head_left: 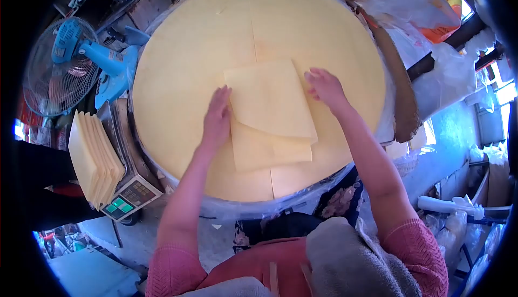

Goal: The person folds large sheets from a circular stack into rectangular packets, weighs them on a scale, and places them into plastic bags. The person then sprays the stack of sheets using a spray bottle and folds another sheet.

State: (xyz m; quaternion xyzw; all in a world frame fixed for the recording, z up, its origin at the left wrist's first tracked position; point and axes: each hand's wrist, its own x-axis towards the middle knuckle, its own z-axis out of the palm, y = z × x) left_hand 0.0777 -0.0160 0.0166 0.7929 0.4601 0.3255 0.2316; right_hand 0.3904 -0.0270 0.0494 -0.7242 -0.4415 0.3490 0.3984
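A pale yellow, thin sheet (272, 100) lies folded into a rough rectangle, its upper layer sagging in a curved edge over the layer below. It rests on a large round stack of similar yellow sheets (183, 43), with a straight slit down the middle. My left hand (217, 118) is at the folded sheet's left edge, fingers stretched out; whether they touch it I cannot tell. My right hand (326, 87) hovers just beyond the right edge, fingers loosely bent and apart, with nothing visible in them.
At left, a digital scale (135, 193) bears several folded yellow sheets (93, 154). Behind it stands a blue fan (67, 41). A cardboard strip (396, 81) and plastic bags (410, 16) line the right side. Clear plastic (243, 208) wraps the round stack's rim.
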